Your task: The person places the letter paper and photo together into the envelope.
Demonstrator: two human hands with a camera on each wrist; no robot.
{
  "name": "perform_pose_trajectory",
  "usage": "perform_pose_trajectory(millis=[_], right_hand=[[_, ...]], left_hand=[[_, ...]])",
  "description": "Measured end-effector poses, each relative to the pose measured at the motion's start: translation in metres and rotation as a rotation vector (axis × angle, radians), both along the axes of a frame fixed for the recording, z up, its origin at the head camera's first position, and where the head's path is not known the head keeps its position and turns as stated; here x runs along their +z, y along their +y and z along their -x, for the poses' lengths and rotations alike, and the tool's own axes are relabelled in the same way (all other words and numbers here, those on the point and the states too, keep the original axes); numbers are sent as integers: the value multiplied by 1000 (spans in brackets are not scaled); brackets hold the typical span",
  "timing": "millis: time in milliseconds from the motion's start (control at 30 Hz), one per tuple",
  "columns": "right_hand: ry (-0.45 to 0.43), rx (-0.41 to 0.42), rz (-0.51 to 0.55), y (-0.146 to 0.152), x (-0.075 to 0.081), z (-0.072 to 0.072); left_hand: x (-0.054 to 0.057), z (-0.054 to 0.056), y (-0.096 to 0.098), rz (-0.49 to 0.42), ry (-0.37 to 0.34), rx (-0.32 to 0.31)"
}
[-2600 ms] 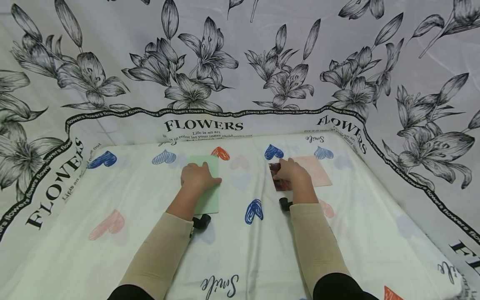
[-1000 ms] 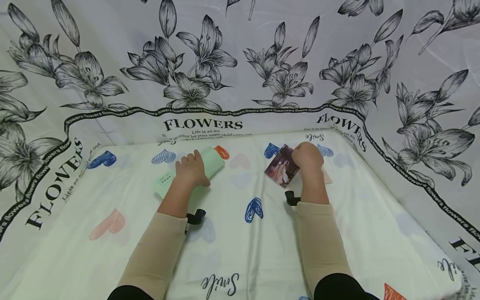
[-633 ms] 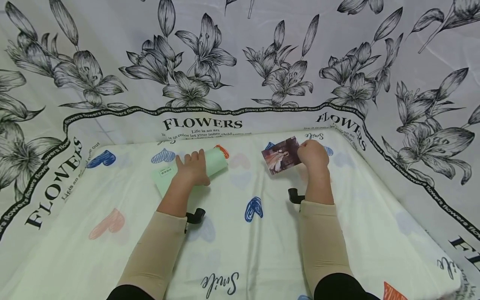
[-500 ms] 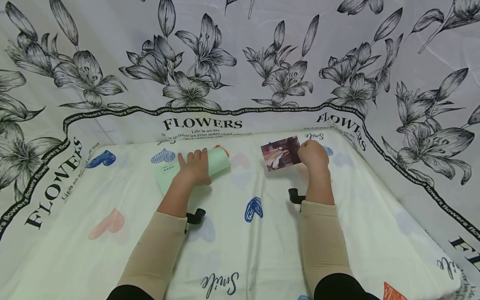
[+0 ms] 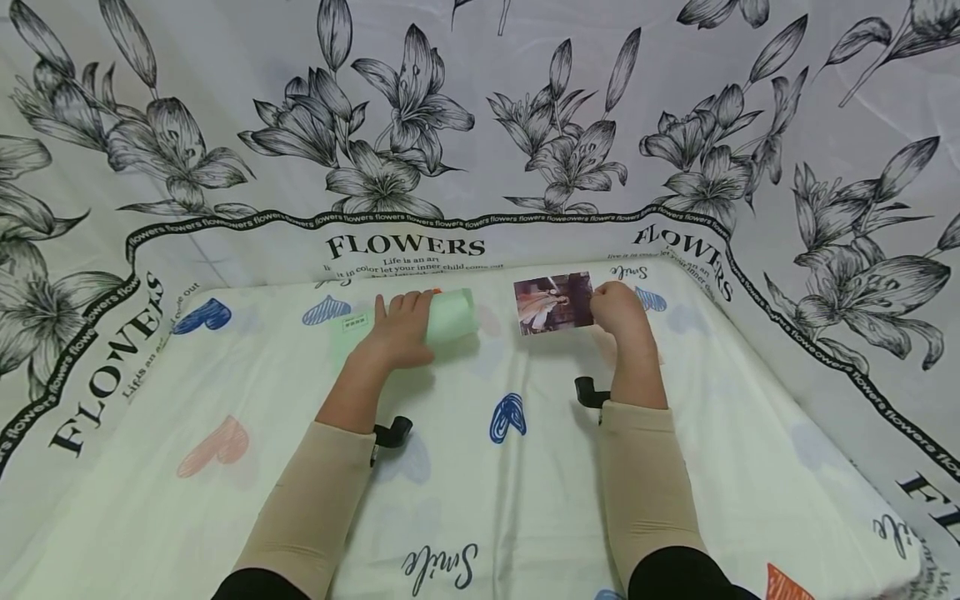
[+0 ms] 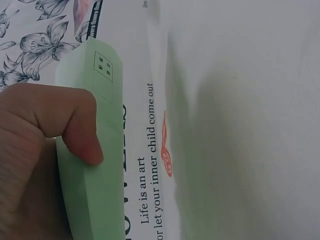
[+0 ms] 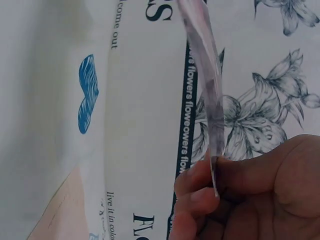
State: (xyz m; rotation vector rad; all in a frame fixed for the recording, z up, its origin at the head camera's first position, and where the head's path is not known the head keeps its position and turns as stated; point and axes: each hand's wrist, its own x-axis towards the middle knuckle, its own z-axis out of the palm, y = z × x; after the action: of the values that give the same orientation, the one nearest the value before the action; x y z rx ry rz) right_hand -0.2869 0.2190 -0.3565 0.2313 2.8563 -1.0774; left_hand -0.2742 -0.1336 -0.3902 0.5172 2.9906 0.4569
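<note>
My left hand (image 5: 397, 335) grips a light green envelope (image 5: 454, 318), which bows between thumb and fingers. Close up in the left wrist view, the thumb lies across the envelope (image 6: 107, 185) near a small printed box of characters. On the other side, my right hand (image 5: 624, 313) pinches a glossy photo (image 5: 551, 305) by its right edge and holds it up, picture towards me. The photo (image 7: 207, 75) appears nearly edge-on in the right wrist view, between thumb and curled fingers. A pink envelope (image 7: 62, 212) lies on the cloth, mostly hidden behind the right hand in the head view.
A white cloth (image 5: 480, 492) with printed hearts covers the table. Behind it and along the sides hangs a white curtain (image 5: 502, 100) with black flower drawings and a lettered border. A black camera mount (image 5: 393, 432) sticks out from the left wrist, another (image 5: 591, 392) from the right.
The right hand has lifted the photo off the pink envelope and turned it level. The left hand has picked up the green envelope, bent it and shifted slightly right with it.
</note>
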Motion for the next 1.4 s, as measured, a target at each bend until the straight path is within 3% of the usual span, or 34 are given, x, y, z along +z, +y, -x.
perform_pose_trajectory(millis=[200, 567, 1400], right_hand=[[-78, 29, 95, -7, 1, 2], [-116, 37, 143, -13, 3, 4], [-84, 110, 170, -29, 2, 3]], left_hand=[[2, -1, 1, -32, 26, -18], [2, 0, 3, -16, 22, -56], [-1, -4, 14, 11, 3, -104]])
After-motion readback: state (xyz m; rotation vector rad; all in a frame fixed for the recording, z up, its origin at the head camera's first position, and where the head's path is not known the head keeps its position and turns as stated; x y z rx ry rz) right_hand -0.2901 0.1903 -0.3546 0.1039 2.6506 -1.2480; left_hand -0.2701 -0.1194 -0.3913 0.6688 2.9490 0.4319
